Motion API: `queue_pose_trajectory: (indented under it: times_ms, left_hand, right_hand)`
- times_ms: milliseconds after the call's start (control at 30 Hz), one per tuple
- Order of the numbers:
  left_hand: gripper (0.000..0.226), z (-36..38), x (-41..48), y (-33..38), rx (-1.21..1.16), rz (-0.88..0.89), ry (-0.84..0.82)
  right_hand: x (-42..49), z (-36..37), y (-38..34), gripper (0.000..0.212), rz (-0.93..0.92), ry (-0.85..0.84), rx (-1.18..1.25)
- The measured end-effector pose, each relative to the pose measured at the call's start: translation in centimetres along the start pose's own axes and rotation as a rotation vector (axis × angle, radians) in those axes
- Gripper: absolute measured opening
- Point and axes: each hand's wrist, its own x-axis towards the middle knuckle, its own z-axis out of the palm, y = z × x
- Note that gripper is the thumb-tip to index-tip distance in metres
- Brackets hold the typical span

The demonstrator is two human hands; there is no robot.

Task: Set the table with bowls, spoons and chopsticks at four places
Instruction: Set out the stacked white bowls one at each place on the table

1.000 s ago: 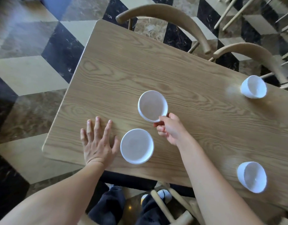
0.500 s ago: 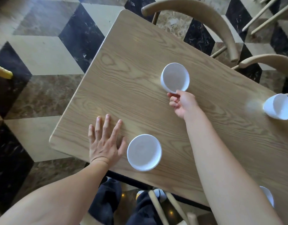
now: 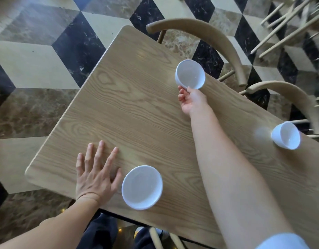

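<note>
My right hand [image 3: 191, 99] reaches far across the wooden table [image 3: 137, 112] and pinches the near rim of a white bowl [image 3: 190, 73] close to the far edge, in front of a chair. My left hand [image 3: 95, 175] lies flat with fingers spread on the table near the front edge. Just right of it a second white bowl [image 3: 142, 187] stands upright. A third white bowl [image 3: 285, 135] sits at the far right edge. No spoons or chopsticks are in view.
Two curved wooden chair backs [image 3: 209, 40] [image 3: 288, 94] stand along the far side of the table. Another chair's frame [image 3: 155, 238] shows below the front edge by my legs. More chair legs [image 3: 288, 24] fill the top right, over a checkered marble floor.
My right hand has carried the bowl from beside the near bowl across to the table's far edge. The left hand stayed flat. The fourth bowl at the near right is out of view.
</note>
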Motion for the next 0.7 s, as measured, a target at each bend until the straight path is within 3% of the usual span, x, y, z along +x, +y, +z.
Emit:
queue_pose_trajectory:
  times_ms: [233,400,700]
  left_hand:
    - [0.072,0.0,-0.1,0.0,0.002,0.001,0.029]
    - [0.072,0.2,0.0,-0.2,-0.005,0.009,0.018]
    - [0.066,-1.0,-0.5,-0.2,-0.077,0.011,-0.058]
  right_hand:
    - [0.3,-0.7,0.0,0.033,0.001,-0.053,-0.080]
    - [-1.4,-3.9,2.1,0.030,0.055,-0.105,-0.395]
    - [-10.7,-15.4,8.9,0.019,0.079,0.059,-0.616]
